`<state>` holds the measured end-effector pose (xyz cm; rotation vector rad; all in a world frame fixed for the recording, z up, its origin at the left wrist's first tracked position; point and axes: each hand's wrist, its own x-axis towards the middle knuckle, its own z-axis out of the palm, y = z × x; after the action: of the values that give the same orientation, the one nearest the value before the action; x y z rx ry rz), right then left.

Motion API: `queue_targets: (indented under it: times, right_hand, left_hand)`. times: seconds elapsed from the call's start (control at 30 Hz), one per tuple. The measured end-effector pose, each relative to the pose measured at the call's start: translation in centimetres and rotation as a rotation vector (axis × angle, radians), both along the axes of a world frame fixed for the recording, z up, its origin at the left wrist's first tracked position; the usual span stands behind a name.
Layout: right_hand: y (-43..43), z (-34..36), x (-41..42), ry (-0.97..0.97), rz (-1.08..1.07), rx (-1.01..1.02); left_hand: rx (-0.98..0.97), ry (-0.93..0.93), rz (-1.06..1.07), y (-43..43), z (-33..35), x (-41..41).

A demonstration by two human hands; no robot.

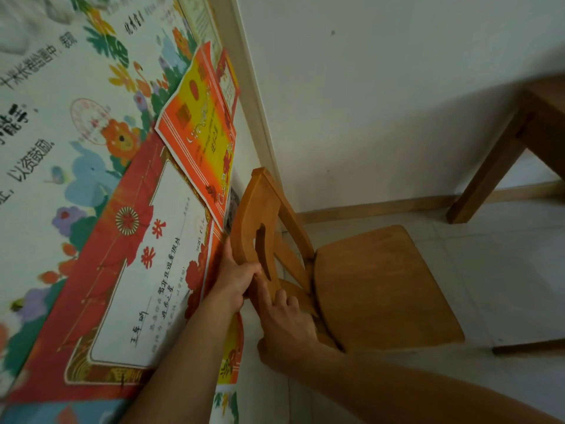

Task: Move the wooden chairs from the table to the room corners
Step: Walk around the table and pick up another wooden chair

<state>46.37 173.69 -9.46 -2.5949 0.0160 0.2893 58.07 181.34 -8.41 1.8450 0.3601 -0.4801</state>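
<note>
Both forearms reach in from below. Left hand (237,278) wraps tight round the chair's top rail, fingers curled at the handle slot. Right hand (287,325) presses on the backrest lower down, fingers loose, not clearly clamped. Small wooden chair (379,289) sits already in the corner, backrest touching the certificate-covered wall (128,240) behind my grip, seat facing away. I judge it rigid, light, smooth lacquer, slightly slippery. Slot and rail are the best holds. Table leg (489,175) stands beyond the seat.
</note>
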Motion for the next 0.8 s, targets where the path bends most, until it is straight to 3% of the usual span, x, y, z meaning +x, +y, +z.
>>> queue_targets:
  times: [0.3, 0.5, 0.6, 0.8]
  right_hand:
    - [-1.1, -0.1, -0.1, 0.012, 0.014, 0.09]
    - [-4.7, 0.4, -2.2, 0.077, -0.148, 0.472]
    - [-7.2, 0.5, -3.7, 0.072, -0.229, 0.506]
    - [-12.8, 1.0, -7.7, 0.06, -0.431, 0.489]
  left_hand:
    - [0.126, -0.076, 0.044, -0.9, 0.1, -0.7]
    - [0.395, -0.373, 0.053, -3.8, 1.1, -3.5]
    - [0.481, -0.473, -0.034, -4.8, 1.3, -5.3]
    - [0.2, -0.358, -0.183, -9.2, 2.4, -8.5]
